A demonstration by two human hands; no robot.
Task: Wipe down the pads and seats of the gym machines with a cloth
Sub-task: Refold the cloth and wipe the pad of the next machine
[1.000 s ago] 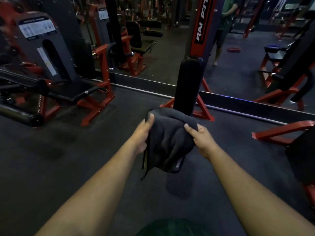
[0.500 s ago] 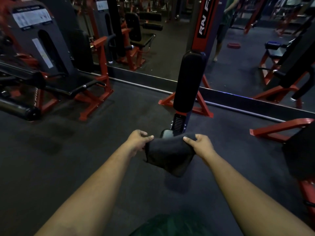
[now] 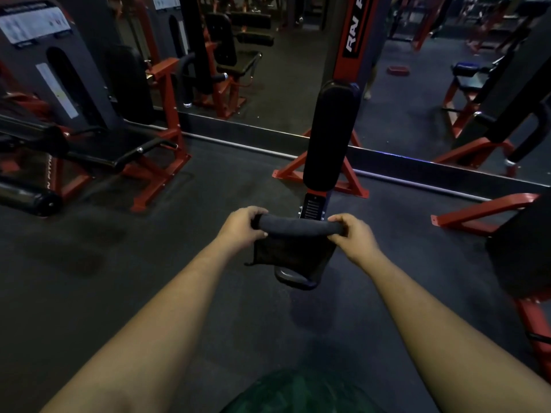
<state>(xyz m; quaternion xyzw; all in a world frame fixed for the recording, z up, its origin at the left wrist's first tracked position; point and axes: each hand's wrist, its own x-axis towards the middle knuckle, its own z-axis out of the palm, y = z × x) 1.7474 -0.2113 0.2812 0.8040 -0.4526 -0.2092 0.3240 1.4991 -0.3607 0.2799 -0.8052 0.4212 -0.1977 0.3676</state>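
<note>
The left hand [image 3: 243, 229] and the right hand [image 3: 354, 236] each curl around one end of the dark cloth [image 3: 293, 242], stretched between them, probably to fold it flat for wiping. The seat [image 3: 293, 278] shows just below the hands; the upright pad [image 3: 329, 135] stands beyond them. Dark floor [image 3: 119, 278] and red machines surround.

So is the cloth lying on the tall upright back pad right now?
No, the cloth is draped over the small seat, gripped by the left hand and right hand, below the upright back pad.
</note>
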